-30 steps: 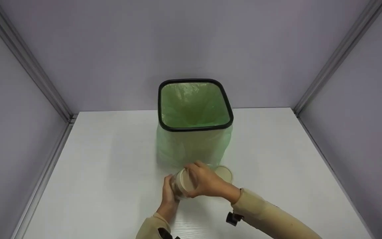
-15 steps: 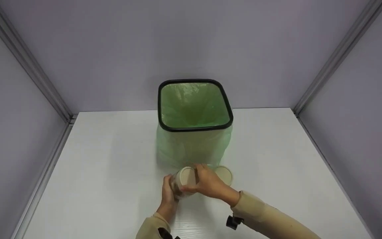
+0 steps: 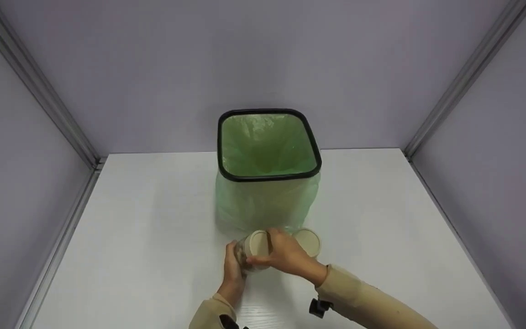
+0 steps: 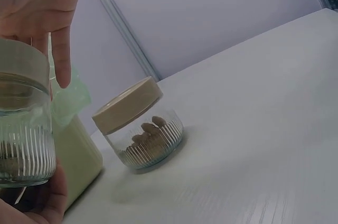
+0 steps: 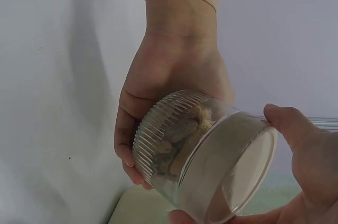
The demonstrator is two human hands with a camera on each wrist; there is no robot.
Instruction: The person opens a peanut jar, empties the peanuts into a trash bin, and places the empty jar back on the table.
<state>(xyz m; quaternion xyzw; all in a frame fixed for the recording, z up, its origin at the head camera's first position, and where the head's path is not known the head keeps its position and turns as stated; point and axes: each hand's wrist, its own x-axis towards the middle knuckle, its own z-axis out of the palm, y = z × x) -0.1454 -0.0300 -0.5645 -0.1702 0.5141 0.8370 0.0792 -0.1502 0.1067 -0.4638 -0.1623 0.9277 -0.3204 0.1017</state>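
Observation:
A ribbed glass jar [image 5: 174,139] with tan lumpy pieces inside lies tilted in my left hand [image 3: 233,269]. The fingers curl round its glass body from the left and below. On the beige lid [image 5: 227,166], my right hand [image 3: 286,253] grips the rim between thumb and fingers. The lid sits on the jar's mouth, facing right in the head view. Just right of the hands, partly behind my right hand, stands a second jar [image 4: 150,142] with a beige lid [image 3: 307,242] on it and brown oval pieces inside.
Behind the hands stands a bin with a black rim [image 3: 270,178] and a green plastic liner [image 3: 267,201]. All this rests on a white table [image 3: 162,219], enclosed by pale walls [image 3: 263,55] at the back and both sides.
The right hand has shifted its grip on the lid, turning and moving slightly right, so more of the lid's top shows. The left hand keeps holding the jar in nearly the same place.

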